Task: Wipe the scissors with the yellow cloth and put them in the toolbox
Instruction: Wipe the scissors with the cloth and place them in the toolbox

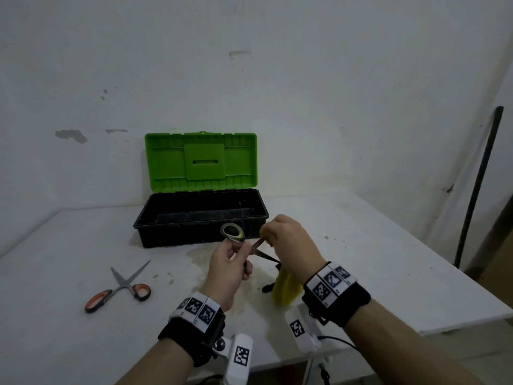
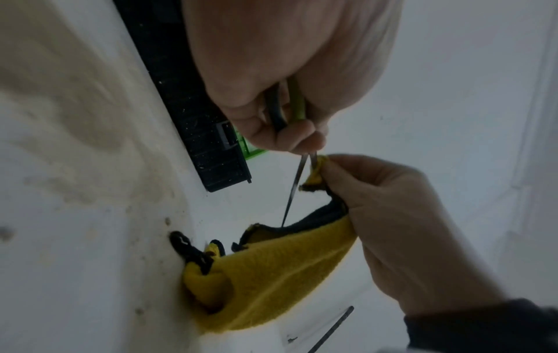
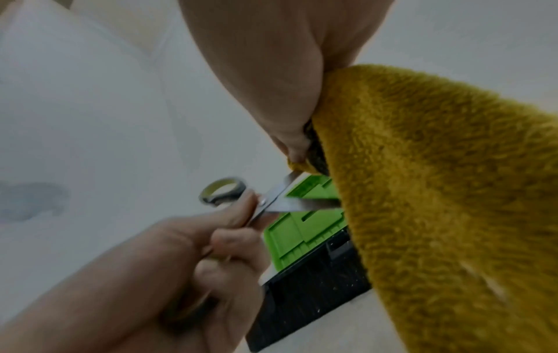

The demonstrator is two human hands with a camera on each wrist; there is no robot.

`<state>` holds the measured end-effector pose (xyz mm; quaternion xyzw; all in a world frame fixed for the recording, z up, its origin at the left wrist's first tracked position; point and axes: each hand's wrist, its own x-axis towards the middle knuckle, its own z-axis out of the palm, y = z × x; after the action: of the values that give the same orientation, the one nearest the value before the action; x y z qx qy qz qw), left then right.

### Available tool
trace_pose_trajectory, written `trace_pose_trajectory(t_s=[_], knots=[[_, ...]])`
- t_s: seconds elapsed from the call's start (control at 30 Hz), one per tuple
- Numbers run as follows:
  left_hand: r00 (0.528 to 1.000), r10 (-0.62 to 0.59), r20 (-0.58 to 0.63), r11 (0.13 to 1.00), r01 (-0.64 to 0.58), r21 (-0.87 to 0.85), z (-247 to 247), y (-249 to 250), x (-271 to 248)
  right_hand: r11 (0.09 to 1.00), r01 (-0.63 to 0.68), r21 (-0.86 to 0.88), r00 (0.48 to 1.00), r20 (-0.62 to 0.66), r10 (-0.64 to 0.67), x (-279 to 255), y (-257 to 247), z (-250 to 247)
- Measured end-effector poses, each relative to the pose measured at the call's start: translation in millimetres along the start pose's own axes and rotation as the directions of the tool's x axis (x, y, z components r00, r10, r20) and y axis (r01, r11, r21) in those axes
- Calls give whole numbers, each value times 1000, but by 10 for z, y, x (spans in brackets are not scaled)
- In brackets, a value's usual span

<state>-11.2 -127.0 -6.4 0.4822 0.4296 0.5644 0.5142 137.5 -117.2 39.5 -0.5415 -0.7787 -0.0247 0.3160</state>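
The scissors (image 1: 249, 245) are held in the air just in front of the toolbox (image 1: 155, 226), above the white table (image 1: 69, 343), with their blades spread apart in a narrow V. One yellow-lined handle ring (image 1: 232, 232) stands clear above the left hand (image 1: 229, 270); the other ring is buried in that hand's curled fingers and only a dark and a yellow-green strip of it show in the left wrist view. The left hand grips the scissors firmly by that lower handle, thumb near the pivot. The right hand (image 1: 288, 243) pinches a fold of the yellow cloth (image 1: 286, 287) round the upper blade, so that blade's tip is hidden inside the cloth and fingers; the lower blade runs bare toward the right wrist, its end lost behind the hand in the head view. The rest of the cloth hangs down from the right hand, and in the left wrist view its dark-edged lower corner touches the table. In the right wrist view the cloth fills the right half and covers much of the toolbox. The toolbox stands open, its green lid (image 1: 201, 159) upright against the wall; the black tray's inside is dim and its contents cannot be made out. A second pair of scissors with orange and black handles (image 1: 122, 287) lies open on the table well to the left. A dark rod (image 1: 480, 184) leans at the right edge.
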Motion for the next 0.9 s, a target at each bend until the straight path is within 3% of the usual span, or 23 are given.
trace_pose_trajectory(t_s=[0.1, 0.17, 0.3, 0.53, 0.63, 0.77, 0.9], knots=[[1000, 1, -23, 1000, -1, 23, -31, -20, 1, 993, -114, -18, 991, -65, 113, 49, 96, -88], [999, -16, -29, 1000, 16, -11, -29, -9, 6, 998, -41, 39, 994, -99, 45, -7, 15, -87], [998, -66, -4, 992, 65, -109, 13, 19, 0, 989, 139, 57, 990, -19, -138, -176, -195, 53], [990, -141, -29, 974, 133, -183, -21, -54, -30, 995, -76, 59, 994, -69, 80, -29, 19, -60], [985, -172, -28, 964, 162, -210, -35, -67, -9, 995, -16, 100, 995, -100, 26, -79, -122, -112], [983, -184, 26, 957, 185, -224, -28, -39, -25, 996, 36, 86, 998, 38, -39, -190, -282, 32], [969, -248, 4, 932, 240, -271, -49, -21, -35, 996, 13, 87, 998, 65, -19, -204, -219, 83]])
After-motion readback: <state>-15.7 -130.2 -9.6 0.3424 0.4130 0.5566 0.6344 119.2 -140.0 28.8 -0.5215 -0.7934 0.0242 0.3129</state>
